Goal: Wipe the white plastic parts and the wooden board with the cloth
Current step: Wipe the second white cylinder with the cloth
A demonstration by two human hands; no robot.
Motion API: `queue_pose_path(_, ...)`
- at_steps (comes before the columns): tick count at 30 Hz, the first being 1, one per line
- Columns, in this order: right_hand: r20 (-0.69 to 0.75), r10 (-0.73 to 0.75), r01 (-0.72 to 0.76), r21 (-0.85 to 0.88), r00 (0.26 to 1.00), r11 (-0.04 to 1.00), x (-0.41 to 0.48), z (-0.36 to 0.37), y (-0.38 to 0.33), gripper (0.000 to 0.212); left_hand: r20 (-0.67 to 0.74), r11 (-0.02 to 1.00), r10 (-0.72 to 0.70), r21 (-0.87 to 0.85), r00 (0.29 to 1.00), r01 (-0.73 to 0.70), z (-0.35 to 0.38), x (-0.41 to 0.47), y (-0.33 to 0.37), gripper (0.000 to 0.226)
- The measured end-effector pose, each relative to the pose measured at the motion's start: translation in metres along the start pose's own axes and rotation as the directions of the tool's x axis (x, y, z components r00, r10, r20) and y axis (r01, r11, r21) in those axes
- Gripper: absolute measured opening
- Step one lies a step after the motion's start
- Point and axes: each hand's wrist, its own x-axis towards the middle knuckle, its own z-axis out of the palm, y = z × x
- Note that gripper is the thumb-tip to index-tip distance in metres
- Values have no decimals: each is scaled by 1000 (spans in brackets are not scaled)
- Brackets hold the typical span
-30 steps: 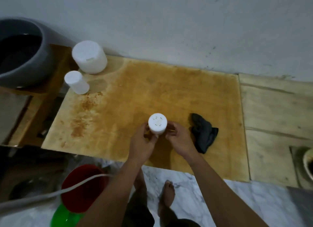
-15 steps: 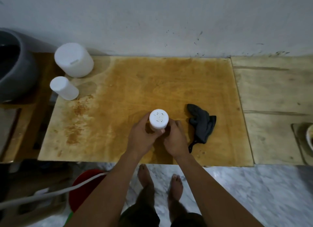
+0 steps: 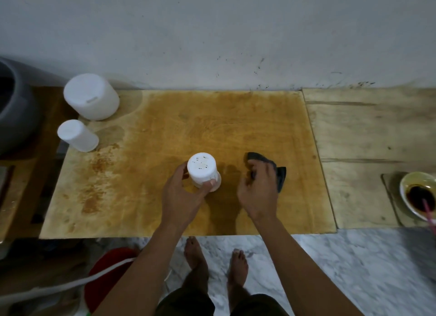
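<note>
Left hand: the left hand wraps round the white plastic cup with a speckled base, thumb across its near side and fingers behind it at 9 o'clock.
Right hand: the right hand lies at 3 o'clock of the cup, apart from it. Its fingers curl down over the crumpled dark grey cloth, and dark fabric shows between them. The hand is blurred.
Cup: upside down, tilted a little, its rim on the board just below the board's middle; dark specks dot the upturned base.
Cloth: on the board toward 4 o'clock from its middle, mostly under the right hand, one corner sticking out at 3 o'clock.
Board: the stained rectangular wooden board has its far edge at the grey wall. Rusty blotches run down its 8 o'clock part.
Other white parts: a large white plastic tub stands upside down on the board's 10 o'clock corner. A small white plastic cylinder stands just beside it at 6 o'clock, on the board's left edge.
Surroundings: a grey basin at 9 o'clock; a pale wooden slab at 3 o'clock, a bowl of dark liquid on it.
Below: bare feet on a marble floor; a red bucket and a white hose at 7 o'clock.
</note>
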Motion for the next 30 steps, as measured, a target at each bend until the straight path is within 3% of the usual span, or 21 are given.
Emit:
queue_pose_path(2,-127,137,-151,-106,982,983,19,-13,9,47,-18,1000,3,-14,1000,-3,-1,-3,3,73)
queue_pose_path(4,-12,338,-332,-215,941,918,37,-22,20,57,-38,999,1,-32,999,-2,-2,-7,9,77)
queue_pose_path(6,147,411,-352,-313,900,882,44,-28,28,49,-65,998,3,-57,998,-6,-2,-11,17,77)
queue_pose_path(10,174,237,-178,-301,956,937,40,-42,26,28,-86,990,-25,-139,996,13,-3,-19,41,60)
queue_pose_path(14,146,70,-80,61,987,995,19,-78,-3,16,-23,944,-70,-325,997,58,-4,-31,71,48)
queue_pose_path(19,-25,-194,188,397,981,898,-5,-133,-72,26,79,879,-17,-474,997,53,1,-49,122,56)
queue_pose_path(22,-64,-370,365,383,927,849,-11,-152,-95,36,133,827,97,-562,986,-6,-1,-58,151,52)
queue_pose_path(25,-151,-526,547,276,837,790,-11,-164,-106,40,142,815,227,-570,964,-108,-11,-60,177,64)
queue_pose_path(28,-254,-602,651,204,757,732,-11,-175,-120,35,149,795,311,-583,939,-170,-23,-62,193,56)
queue_pose_path(30,-275,-605,662,231,747,713,-13,-182,-132,34,128,776,345,-595,930,-207,-36,-65,200,48)
